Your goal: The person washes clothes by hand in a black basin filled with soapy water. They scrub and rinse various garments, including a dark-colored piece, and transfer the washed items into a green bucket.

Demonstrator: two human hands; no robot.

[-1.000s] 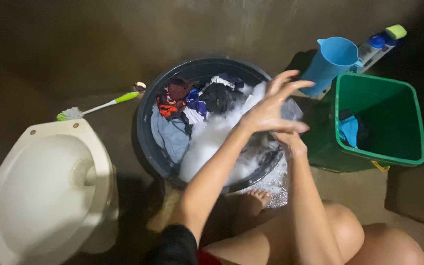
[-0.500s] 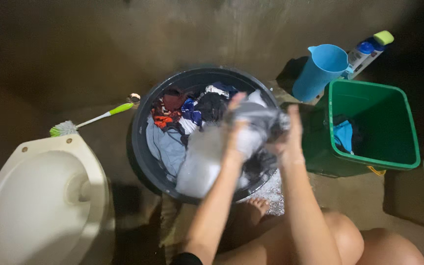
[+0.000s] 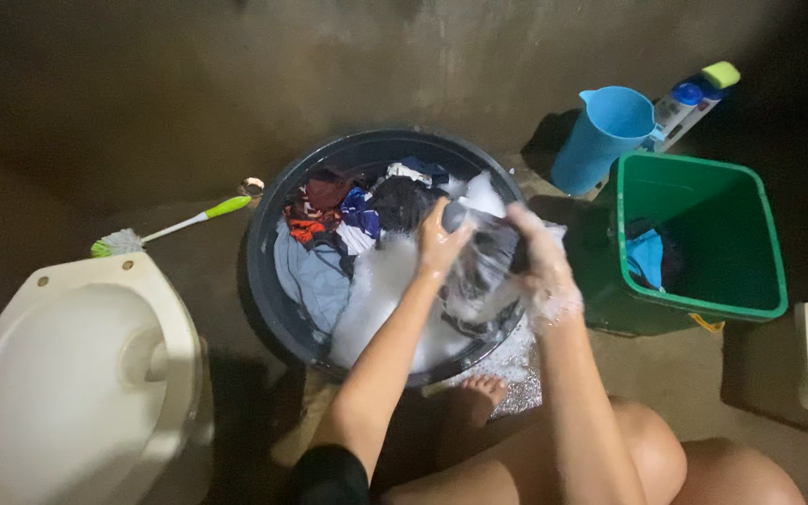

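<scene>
Down at the lower left of the frame, the pale toilet bowl (image 3: 67, 374) is the biggest thing in view, sitting on the wet concrete floor (image 3: 95, 122), well clear of the wash so suds do not reach it. Next in size, the round dark basin (image 3: 268, 281) fills the middle of the frame, set right in front of the person's knees so both arms can reach into it from a squat; it holds a heap of mixed clothes (image 3: 348, 210) toward its upper left and white foam (image 3: 381, 281) toward its lower half. At the right, the green square bucket (image 3: 759, 234) stands just beside the basin, close enough to pass things across, with a blue cloth (image 3: 649, 257) lying inside it. Behind the bucket, at the upper right, a light blue jug (image 3: 605, 131) leans near a spray bottle (image 3: 689, 103), both within arm's reach. At the left of the frame a toilet brush (image 3: 175, 224) with a green grip lies flat on the floor. Over the basin's right side, the grey soapy garment (image 3: 483, 257) is bunched between the two hands: the left hand (image 3: 440, 245) is closed on one side of it and the right hand (image 3: 540, 266), coated in foam, is clenched on the other, held low above the suds so drips fall back in
</scene>
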